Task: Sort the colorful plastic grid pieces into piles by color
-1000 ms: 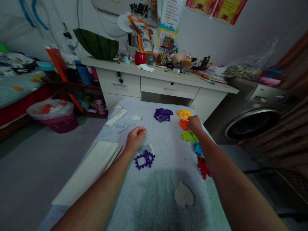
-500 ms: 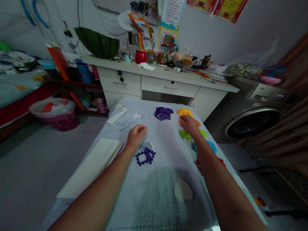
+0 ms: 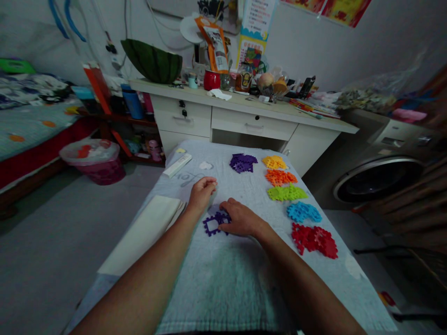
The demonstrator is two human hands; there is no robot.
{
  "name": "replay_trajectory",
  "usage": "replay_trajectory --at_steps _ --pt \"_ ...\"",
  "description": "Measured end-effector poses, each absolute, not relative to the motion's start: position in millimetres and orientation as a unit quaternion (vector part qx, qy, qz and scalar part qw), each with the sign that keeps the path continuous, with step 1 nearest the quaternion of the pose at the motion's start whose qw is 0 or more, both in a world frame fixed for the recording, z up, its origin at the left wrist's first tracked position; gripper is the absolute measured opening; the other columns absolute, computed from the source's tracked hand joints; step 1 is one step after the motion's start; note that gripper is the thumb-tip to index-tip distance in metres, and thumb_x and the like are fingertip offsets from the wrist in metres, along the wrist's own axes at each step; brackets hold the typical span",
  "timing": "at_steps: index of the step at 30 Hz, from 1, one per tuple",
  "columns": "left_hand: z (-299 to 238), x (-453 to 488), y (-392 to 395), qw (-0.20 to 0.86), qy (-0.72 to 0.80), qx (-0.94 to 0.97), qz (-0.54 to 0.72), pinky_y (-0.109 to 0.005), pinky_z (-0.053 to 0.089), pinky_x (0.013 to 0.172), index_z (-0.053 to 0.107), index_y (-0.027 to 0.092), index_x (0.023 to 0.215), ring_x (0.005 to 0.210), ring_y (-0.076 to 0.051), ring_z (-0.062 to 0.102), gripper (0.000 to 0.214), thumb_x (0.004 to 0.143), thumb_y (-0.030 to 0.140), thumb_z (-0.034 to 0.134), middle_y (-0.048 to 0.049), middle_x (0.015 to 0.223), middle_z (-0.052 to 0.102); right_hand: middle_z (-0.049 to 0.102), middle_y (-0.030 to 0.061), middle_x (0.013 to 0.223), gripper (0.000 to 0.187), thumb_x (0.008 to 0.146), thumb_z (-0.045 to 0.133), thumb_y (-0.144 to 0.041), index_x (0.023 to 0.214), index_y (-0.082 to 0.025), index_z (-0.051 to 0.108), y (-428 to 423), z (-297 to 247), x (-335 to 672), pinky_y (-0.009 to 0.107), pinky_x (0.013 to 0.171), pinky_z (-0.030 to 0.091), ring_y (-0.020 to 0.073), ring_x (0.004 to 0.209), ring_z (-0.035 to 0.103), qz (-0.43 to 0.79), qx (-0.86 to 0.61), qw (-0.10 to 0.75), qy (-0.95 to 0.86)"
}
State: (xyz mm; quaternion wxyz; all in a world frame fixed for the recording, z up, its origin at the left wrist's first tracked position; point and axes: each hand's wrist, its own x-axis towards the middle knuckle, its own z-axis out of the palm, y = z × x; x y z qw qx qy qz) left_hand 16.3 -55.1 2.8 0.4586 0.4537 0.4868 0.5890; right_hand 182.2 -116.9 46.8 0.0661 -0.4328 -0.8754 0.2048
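Note:
A table covered with a pale blue towel (image 3: pixel 226 279) stretches in front of me. A purple square frame built of interlocking plastic pieces (image 3: pixel 213 225) lies in its middle. My right hand (image 3: pixel 240 218) rests on the frame's right side, fingers curled onto it. My left hand (image 3: pixel 201 193) sits just behind the frame with its fingers curled in; what they hold is hidden. Heaps of loose pieces lie beyond and to the right: purple (image 3: pixel 243 162), yellow (image 3: pixel 274 162), orange (image 3: pixel 280 177), green (image 3: pixel 287 192), blue (image 3: pixel 303 212) and red (image 3: pixel 314 238).
A folded cream cloth (image 3: pixel 146 230) lies on the table's left edge, a white remote (image 3: pixel 178 164) at the far left corner. Behind stands a cluttered white desk (image 3: pixel 244 121) with a watermelon half (image 3: pixel 152 61). A washing machine (image 3: pixel 380 177) is at right, a bin (image 3: pixel 93 160) and bed at left.
My right hand has left the orange pieces at the far right and come back left onto the purple frame. The left hand has stayed put. The view shifted slightly.

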Motion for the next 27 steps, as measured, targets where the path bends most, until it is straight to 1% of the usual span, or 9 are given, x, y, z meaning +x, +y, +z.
replay_trajectory --at_steps 5,9,13,15,18,21,23,27 --pt "4 17 -55 0.462 0.485 0.45 0.59 -0.024 0.044 0.06 0.068 0.018 0.083 0.063 -0.012 0.056 0.021 0.067 0.032 0.068 -0.0002 0.069 0.063 0.059 0.008 0.101 0.035 0.074 0.064 -0.018 0.109 -0.015 0.061 -114 46 189 0.03 0.084 0.041 0.0192 0.091 0.053 0.22 -0.42 0.093 -0.876" --pt "2 17 -55 0.464 0.485 0.452 0.588 -0.025 0.043 0.06 0.067 0.018 0.084 0.064 -0.013 0.057 0.021 0.068 0.032 0.067 -0.0009 0.069 0.063 0.062 0.0067 0.101 0.041 0.071 0.056 -0.007 0.112 -0.016 0.058 -111 44 189 0.028 0.082 0.041 0.017 0.089 0.055 0.221 -0.448 0.17 -0.85" --pt "0 16 -53 0.465 0.487 0.454 0.584 -0.024 0.043 0.061 0.068 0.018 0.086 0.064 -0.012 0.057 0.022 0.068 0.031 0.067 -0.0004 0.07 0.063 0.064 0.0036 0.09 0.036 0.08 0.047 -0.006 0.113 -0.017 0.057 -103 38 191 0.025 0.075 0.041 0.0151 0.079 0.057 0.22 -0.5 0.225 -0.807" --pt "-2 16 -53 0.464 0.488 0.455 0.583 -0.024 0.042 0.06 0.068 0.018 0.086 0.064 -0.012 0.056 0.022 0.068 0.031 0.067 -0.0003 0.07 0.064 0.065 0.0045 0.09 0.035 0.084 0.046 -0.009 0.117 -0.016 0.056 -100 34 194 0.025 0.076 0.042 0.0155 0.079 0.058 0.211 -0.517 0.232 -0.797" --pt "-3 16 -52 0.463 0.489 0.454 0.583 -0.024 0.042 0.061 0.068 0.018 0.087 0.065 -0.012 0.056 0.022 0.069 0.032 0.068 -0.0007 0.072 0.064 0.066 0.0096 0.103 0.042 0.086 0.054 -0.018 0.127 -0.014 0.051 -97 29 200 0.028 0.084 0.043 0.0186 0.09 0.06 0.188 -0.534 0.204 -0.799" --pt "-4 17 -52 0.464 0.489 0.453 0.583 -0.024 0.042 0.061 0.069 0.018 0.087 0.065 -0.013 0.056 0.021 0.07 0.032 0.067 -0.0008 0.072 0.065 0.062 0.0141 0.114 0.054 0.081 0.066 -0.028 0.131 -0.013 0.049 -97 27 206 0.031 0.088 0.042 0.0224 0.101 0.058 0.171 -0.543 0.151 -0.808" --pt "-3 17 -52 0.465 0.49 0.452 0.583 -0.024 0.043 0.061 0.069 0.018 0.087 0.065 -0.012 0.056 0.021 0.07 0.032 0.067 -0.0008 0.072 0.065 0.063 0.0134 0.112 0.054 0.079 0.067 -0.027 0.129 -0.014 0.05 -98 28 209 0.031 0.085 0.042 0.022 0.098 0.059 0.176 -0.544 0.122 -0.811" --pt "-2 18 -53 0.466 0.489 0.447 0.586 -0.024 0.043 0.06 0.069 0.018 0.086 0.065 -0.013 0.057 0.021 0.07 0.031 0.068 -0.0006 0.072 0.064 0.066 0.0071 0.096 0.04 0.077 0.065 -0.018 0.116 -0.015 0.058 -97 36 211 0.027 0.075 0.04 0.0177 0.084 0.058 0.191 -0.54 0.089 -0.815"
